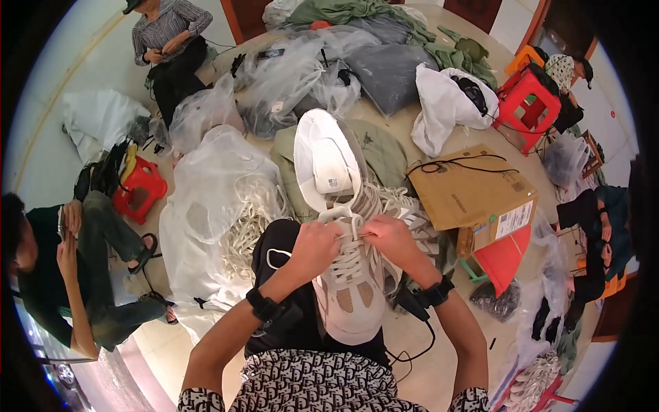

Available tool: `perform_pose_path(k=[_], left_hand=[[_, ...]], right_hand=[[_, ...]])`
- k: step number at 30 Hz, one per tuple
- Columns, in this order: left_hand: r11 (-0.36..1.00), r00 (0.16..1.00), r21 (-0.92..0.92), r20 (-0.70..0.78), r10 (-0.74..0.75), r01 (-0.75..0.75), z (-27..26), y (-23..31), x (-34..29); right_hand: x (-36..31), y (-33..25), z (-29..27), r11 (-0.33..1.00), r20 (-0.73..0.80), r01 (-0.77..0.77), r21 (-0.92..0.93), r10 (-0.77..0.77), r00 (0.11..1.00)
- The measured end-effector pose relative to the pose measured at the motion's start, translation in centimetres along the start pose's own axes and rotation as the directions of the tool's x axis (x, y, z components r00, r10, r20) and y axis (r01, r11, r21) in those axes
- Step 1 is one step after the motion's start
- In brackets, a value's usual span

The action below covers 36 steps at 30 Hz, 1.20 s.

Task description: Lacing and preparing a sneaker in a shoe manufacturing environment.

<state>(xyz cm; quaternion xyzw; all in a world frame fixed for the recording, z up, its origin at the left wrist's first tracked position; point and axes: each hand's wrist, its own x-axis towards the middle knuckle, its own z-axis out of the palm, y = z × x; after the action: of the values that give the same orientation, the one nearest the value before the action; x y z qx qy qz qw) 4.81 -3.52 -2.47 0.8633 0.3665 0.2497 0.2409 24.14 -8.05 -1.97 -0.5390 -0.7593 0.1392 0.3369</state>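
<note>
A beige-and-white sneaker [351,317] rests on the person's lap, its rounded toe by the near edge, close to the patterned shirt [316,378], and its ankle end toward the far edge. Its long axis runs almost straight away from the body. The left hand [314,247] and right hand [392,242] meet over the top of the lacing, one on each side of that axis, about equally near it. From both grips, the toe and most of the crossed lace [347,264] lie back toward the body.

The left grip is closed, thumb and fingertips pinched at the topmost crossing, with lace between them; a loose loop shows beside that hand. The right grip is also nipped tight on lace just across the tongue, its fingertips near the left's but apart. How much lace lies inside either pinch is hidden.

Beyond the hands stands a white shoe lining [328,154]; whether it belongs to this sneaker I cannot tell. On the floor, a clear plastic bag [206,226] lies left of the lap and a cardboard box [473,189] right.
</note>
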Motion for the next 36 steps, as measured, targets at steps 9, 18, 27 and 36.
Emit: perform_pose_path(k=[9,18,27,36], left_hand=[[0.993,0.981,0.102,0.19,0.043,-0.063,0.3,0.6,2.4],[0.954,0.947,-0.253,0.312,-0.075,0.159,0.9,0.8,3.0],[1.0,0.874,-0.018,0.485,0.017,-0.009,2.0,-0.4,4.7],[0.989,0.854,-0.079,0.515,-0.065,0.123,1.4,0.4,4.7]], right_hand=[[-0.1,0.1,-0.4,0.999,0.046,-0.037,-0.019,0.038,0.998],[-1.4,0.5,0.4,0.978,-0.019,-0.111,0.177,0.116,0.993],[-1.3,0.9,0.6,0.945,-0.045,-0.21,0.252,0.228,0.973],[-2.0,0.9,1.0,0.931,-0.034,-0.249,0.267,0.267,0.963]])
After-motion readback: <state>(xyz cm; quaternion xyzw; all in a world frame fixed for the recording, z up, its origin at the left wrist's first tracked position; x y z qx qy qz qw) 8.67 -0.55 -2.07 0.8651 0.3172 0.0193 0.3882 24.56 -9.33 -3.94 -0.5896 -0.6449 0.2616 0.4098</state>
